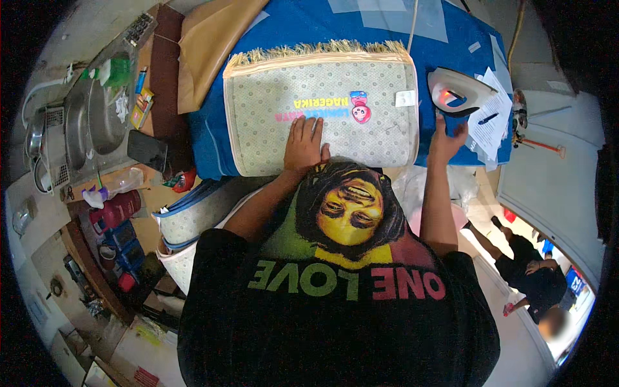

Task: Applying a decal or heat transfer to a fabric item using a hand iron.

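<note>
A pale mat [264,106] with small dots, a golden fringe along its far edge and a colourful cartoon print lies on the blue-covered table. Flat on its near half rests my left hand [304,143], fingers stretched out and nothing in them. Close to the right edge of the mat stands a white and grey clothes iron [474,92] with a red light glowing. My right hand [445,137] is just on the near side of the iron, thumb and fingers apart. Whether a fingertip touches the iron, I cannot tell.
Printed papers [491,132] with a dark pen [488,119] lie right of the iron. Brown paper [209,48] covers the table's far left. Several folded mats [193,219] are stacked at my left, below a metal sink [106,119]. Another person [538,280] is at the lower right.
</note>
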Motion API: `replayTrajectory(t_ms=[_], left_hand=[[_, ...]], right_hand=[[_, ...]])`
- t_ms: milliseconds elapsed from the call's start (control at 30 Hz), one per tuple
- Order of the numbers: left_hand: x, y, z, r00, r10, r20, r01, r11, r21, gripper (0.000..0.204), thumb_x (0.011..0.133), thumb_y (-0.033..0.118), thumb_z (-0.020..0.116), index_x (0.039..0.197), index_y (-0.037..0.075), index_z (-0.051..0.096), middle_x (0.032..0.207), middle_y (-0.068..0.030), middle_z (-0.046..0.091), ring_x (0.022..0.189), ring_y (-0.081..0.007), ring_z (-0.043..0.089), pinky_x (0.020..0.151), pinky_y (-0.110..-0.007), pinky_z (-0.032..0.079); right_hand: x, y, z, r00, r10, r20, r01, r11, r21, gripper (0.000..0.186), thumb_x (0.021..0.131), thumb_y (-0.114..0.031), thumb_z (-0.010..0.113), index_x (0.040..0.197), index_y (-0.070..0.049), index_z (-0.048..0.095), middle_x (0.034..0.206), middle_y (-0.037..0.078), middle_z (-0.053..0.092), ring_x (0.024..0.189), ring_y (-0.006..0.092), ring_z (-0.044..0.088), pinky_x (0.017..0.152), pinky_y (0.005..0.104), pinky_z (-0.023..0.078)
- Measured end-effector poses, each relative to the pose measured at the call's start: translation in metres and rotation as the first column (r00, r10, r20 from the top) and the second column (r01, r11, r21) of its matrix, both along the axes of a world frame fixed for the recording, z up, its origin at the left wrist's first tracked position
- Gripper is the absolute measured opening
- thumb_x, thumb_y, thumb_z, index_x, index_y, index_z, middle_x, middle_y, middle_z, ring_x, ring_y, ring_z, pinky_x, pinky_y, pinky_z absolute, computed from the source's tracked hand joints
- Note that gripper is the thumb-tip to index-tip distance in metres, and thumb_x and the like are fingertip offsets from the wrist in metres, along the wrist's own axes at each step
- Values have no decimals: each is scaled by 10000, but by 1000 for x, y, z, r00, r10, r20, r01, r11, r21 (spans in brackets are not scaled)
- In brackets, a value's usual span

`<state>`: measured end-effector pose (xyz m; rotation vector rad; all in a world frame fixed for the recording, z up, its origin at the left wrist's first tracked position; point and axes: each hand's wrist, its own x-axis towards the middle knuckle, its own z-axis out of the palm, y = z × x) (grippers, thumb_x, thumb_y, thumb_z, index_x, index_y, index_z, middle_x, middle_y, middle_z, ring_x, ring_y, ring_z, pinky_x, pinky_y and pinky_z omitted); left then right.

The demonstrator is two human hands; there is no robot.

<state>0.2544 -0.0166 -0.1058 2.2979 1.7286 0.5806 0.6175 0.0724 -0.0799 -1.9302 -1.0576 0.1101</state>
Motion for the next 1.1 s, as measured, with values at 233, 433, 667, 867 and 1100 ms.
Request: replayTrajectory(t_ms=[233,433,667,867,1100], left_hand=[[3,0,7,1000,7,-12,-8,999,-43,699,853,326,629,1433,-47,516,1398,-242,508,1374,-466,420,1210,-574,307],[2,-3,2,1000,10,-20,-11,999,-42,704,862,331,627,1444,-43,500,1407,-235,501,1391,-458,401,1230,-561,276],[0,-4,0,1000,7,-17,-8,999,-32,682,877,330,615,1436,-45,507,1411,-239,498,1392,-458,399,1234,-558,267],[2,-2,6,1000,14,-22,-16,998,-59,676,888,336,611,1435,-49,512,1417,-238,498,1397,-448,395,1238,-552,258],[2,-3,9,999,24,-27,-26,996,-88,689,896,364,607,1443,-45,514,1424,-230,500,1410,-435,387,1249,-534,244]], right_hand=[[35,42,0,888,287,-360,-262,958,118,417,1004,-264,711,1286,5,564,1121,112,671,991,224,629,925,367,494],[43,63,89,928,323,-188,-321,946,40,427,983,-383,728,1160,1,669,913,75,717,830,185,664,802,329,520],[-46,41,183,849,529,3,-506,814,-287,471,950,-480,731,1069,-26,769,861,142,766,792,225,738,743,374,563],[-151,40,151,672,733,103,-511,560,-653,618,941,-633,617,1109,-56,763,836,226,738,838,418,734,760,480,579],[-190,55,108,563,821,96,-510,437,-741,606,968,-646,538,1044,-80,743,945,237,750,922,424,735,814,537,580]])
